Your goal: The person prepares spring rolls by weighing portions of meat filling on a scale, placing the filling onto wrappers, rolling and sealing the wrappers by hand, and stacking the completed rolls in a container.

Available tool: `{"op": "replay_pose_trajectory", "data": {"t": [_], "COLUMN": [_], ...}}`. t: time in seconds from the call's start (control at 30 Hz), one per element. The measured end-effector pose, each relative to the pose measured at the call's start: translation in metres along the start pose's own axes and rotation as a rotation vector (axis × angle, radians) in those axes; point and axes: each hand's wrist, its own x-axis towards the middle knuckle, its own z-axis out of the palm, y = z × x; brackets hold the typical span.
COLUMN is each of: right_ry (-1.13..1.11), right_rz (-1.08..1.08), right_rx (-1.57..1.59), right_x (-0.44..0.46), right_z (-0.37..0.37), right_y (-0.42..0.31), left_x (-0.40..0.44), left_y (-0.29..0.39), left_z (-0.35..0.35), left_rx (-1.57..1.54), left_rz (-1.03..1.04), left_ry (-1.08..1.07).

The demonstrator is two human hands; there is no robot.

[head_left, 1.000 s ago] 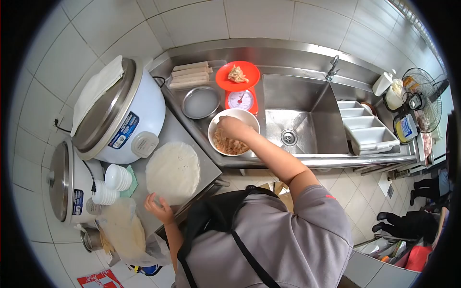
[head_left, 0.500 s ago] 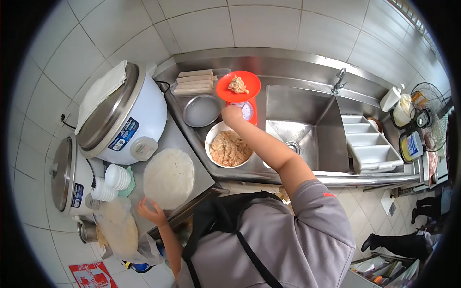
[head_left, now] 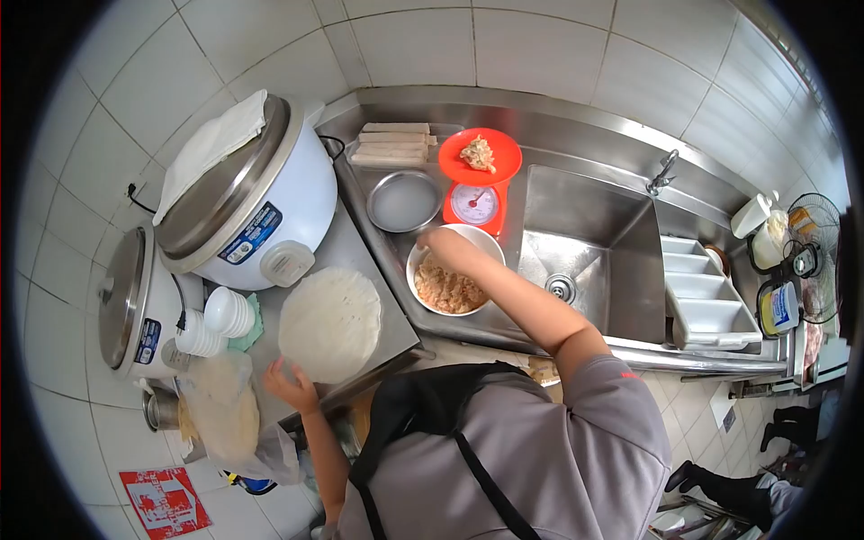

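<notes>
My right hand [head_left: 448, 249] is over the white bowl [head_left: 490, 241] of chunky, pale orange filling [head_left: 447, 288]. Its fingers look curled inward, and whatever they hold is hidden. Just behind the bowl stands a red kitchen scale [head_left: 475, 205] with a round dial; a clump of the same filling [head_left: 478, 154] sits on its red pan [head_left: 508, 162]. My left hand [head_left: 292, 389] holds nothing, fingers apart, at the near left edge of a stack of thin round wrappers [head_left: 330, 324] on the steel counter.
A round metal pan [head_left: 404, 202] and a tray of pale rolls [head_left: 393, 144] are behind the bowl. Two large cookers [head_left: 301, 171] and stacked white cups [head_left: 227, 312] stand left. Right are a steel sink [head_left: 576, 243] and a white divided tray [head_left: 711, 306]. A person's legs [head_left: 720, 490] show lower right.
My right hand has moved from in front of the scale's dial down over the bowl, uncovering the dial. My left hand stays beside the wrappers. The whole view has shifted slightly.
</notes>
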Motion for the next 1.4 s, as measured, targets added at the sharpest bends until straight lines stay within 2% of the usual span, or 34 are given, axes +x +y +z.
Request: {"op": "replay_pose_trajectory", "data": {"t": [0.07, 0.2, 0.3, 0.33, 0.43, 0.53, 0.63, 0.73, 0.83, 0.93, 1.0, 1.03, 1.07, 1.1, 1.13, 1.17, 1.2, 1.3, 1.4], "right_ry": [-0.085, -0.007, -0.071, 0.050, -0.176, -0.265, -0.059, -0.041, -0.073, -0.256, -0.241, -0.122, -0.008, 0.206, 0.358, 0.457, 0.555, 0.574, 0.454], "right_rz": [0.123, -0.118, 0.131, -0.091, 0.043, 0.189, 0.128, 0.160, 0.254, 0.286, 0.296, 0.316, 0.226, 0.289, 0.318, 0.351, 0.353, 0.272, 0.360], "right_rx": [0.027, -0.120, -0.256, -0.296, -0.378, -0.392, -0.395, -0.350, -0.201, 0.268, 0.825, 0.859, 0.705, 0.546, 0.595, 0.204, 0.104, -0.040, -0.147], "right_x": [-0.005, -0.025, -0.025, -0.024, -0.037, -0.040, -0.049, -0.052, -0.049, -0.044, -0.036, -0.028, -0.019, -0.005, 0.007, 0.023, 0.036, 0.075, 0.084], "right_z": [0.014, 0.018, 0.017, 0.026, 0.008, 0.001, 0.015, 0.015, 0.007, -0.029, -0.044, -0.061, -0.081, -0.095, -0.112, -0.130, -0.143, -0.144, -0.138], "right_y": [0.001, -0.004, -0.012, -0.003, -0.027, -0.030, -0.024, -0.027, -0.028, -0.019, 0.009, 0.016, 0.021, 0.032, 0.034, 0.038, 0.046, 0.096, 0.105], "left_x": [-0.001, 0.004, 0.005, 0.006, 0.008, 0.012, 0.007, 0.008, 0.008, 0.008, 0.009, 0.009, 0.009, 0.009, 0.008, 0.008, 0.010, 0.012, 0.012], "left_y": [-0.002, 0.002, 0.002, 0.002, 0.003, 0.006, 0.003, 0.002, 0.002, 0.002, 0.003, 0.004, 0.004, 0.003, 0.003, 0.004, 0.005, 0.005, 0.007], "left_z": [0.001, -0.002, -0.004, -0.004, -0.006, -0.008, -0.007, -0.006, -0.007, -0.007, -0.007, -0.007, -0.006, -0.006, -0.008, -0.009, -0.009, -0.010, -0.011], "left_rx": [-0.011, -0.046, -0.068, -0.077, -0.072, -0.105, -0.169, -0.171, -0.165, -0.168, -0.195, -0.208, -0.208, -0.205, -0.201, -0.196, -0.191, -0.181, -0.170], "left_rz": [0.002, -0.010, -0.002, 0.008, 0.037, 0.042, -0.021, -0.022, -0.004, 0.002, -0.001, -0.005, 0.000, 0.005, 0.009, 0.023, 0.038, 0.055, 0.054], "left_ry": [0.004, -0.029, -0.031, -0.025, -0.030, -0.033, -0.079, -0.094, -0.106, -0.105, -0.117, -0.124, -0.127, -0.130, -0.135, -0.132, -0.128, -0.122, -0.111]}}
